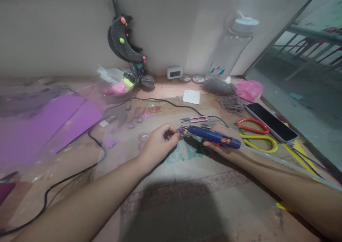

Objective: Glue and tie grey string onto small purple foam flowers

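Note:
My left hand [164, 138] pinches a small purple flower-like piece [181, 130] between thumb and fingertips. My right hand [223, 138] is wrapped round a blue glue gun [211, 135], its nozzle pointing left and at or very near the purple piece; I cannot tell whether they touch. A long clear glue stick [278, 162] runs out of the gun's back end over my right forearm. Just beyond the gun lie pink thread snips [196, 119]. Small purple flower cut-outs [109, 143] are scattered to the left of my left hand.
Purple sheets [61, 124] cover the left side. A black cord [72, 178] winds across the table. At the right lie red- and yellow-handled scissors [260, 142] and a phone [271, 122]. Grey yarn [219, 87], a clear bottle [231, 49] and a bowl [117, 88] stand at the back.

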Tool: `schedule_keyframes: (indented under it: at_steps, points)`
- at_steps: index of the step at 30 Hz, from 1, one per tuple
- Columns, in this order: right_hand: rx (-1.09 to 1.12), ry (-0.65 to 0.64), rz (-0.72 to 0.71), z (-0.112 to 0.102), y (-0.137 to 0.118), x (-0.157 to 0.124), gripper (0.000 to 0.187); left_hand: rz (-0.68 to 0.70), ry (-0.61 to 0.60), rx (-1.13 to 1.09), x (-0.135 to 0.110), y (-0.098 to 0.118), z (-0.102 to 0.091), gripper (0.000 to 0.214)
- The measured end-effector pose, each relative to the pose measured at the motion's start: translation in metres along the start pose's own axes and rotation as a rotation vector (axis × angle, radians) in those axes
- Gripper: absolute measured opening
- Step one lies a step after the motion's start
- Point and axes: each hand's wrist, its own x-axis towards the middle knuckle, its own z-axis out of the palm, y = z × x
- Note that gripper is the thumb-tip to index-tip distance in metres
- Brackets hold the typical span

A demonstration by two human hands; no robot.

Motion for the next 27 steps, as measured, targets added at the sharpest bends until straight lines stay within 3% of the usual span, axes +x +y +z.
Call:
schedule_keyframes:
  at_steps: [10, 27]
  points:
    - [0.048, -0.025, 0.029, -0.0038, -0.0072, -0.0004, 0.027, -0.006, 0.009, -0.012, -0.0002, -0.0024, 0.0008, 0.012]
    - [-0.010, -0.005, -0.001, 0.0004, 0.0015, -0.0013, 0.033, -0.002, -0.001, -0.009, 0.0003, -0.0031, -0.0003, 0.013]
